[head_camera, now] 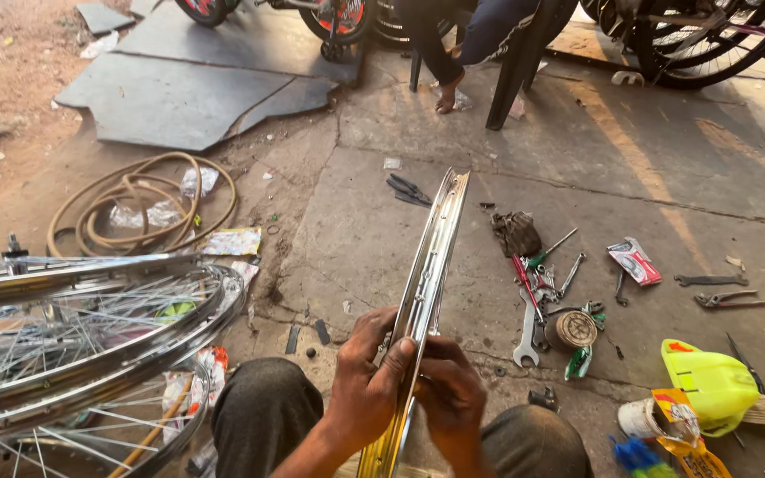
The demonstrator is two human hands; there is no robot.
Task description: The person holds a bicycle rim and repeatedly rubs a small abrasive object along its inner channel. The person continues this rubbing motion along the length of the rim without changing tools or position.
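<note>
At the far left we see bare reddish dirt (11, 80) giving way to grey slabs (197, 84); below them a coil of tan hose (139, 204) lies on the ground, and nearer to us two spoked wheels (81, 336) are stacked at the lower left edge; beside them scraps of wrapper (232, 241) litter the seam where dirt meets the cracked concrete floor (365, 230). In the middle we hold a bare chrome wheel rim (431, 265) upright on edge, running from between our knees up and away; our left hand (369, 381) wraps its near edge, fingers (397, 358) closed over the rim's lip; our right hand (449, 394) presses against the rim's other side, fingers curled on the metal, though we cannot tell how tight. Beyond it pliers (407, 189) lie on the floor; farther back a seated person's leg (449, 62) and chair legs (511, 80) show. To the right tools are strewn: a screwdriver with red handle (524, 276), spanners (529, 341), a round tin (576, 329), a red packet (635, 261), more pliers (730, 299); at the lower right sits a yellow plastic container (710, 381); bicycle wheels (710, 35) stand at the top right.
</note>
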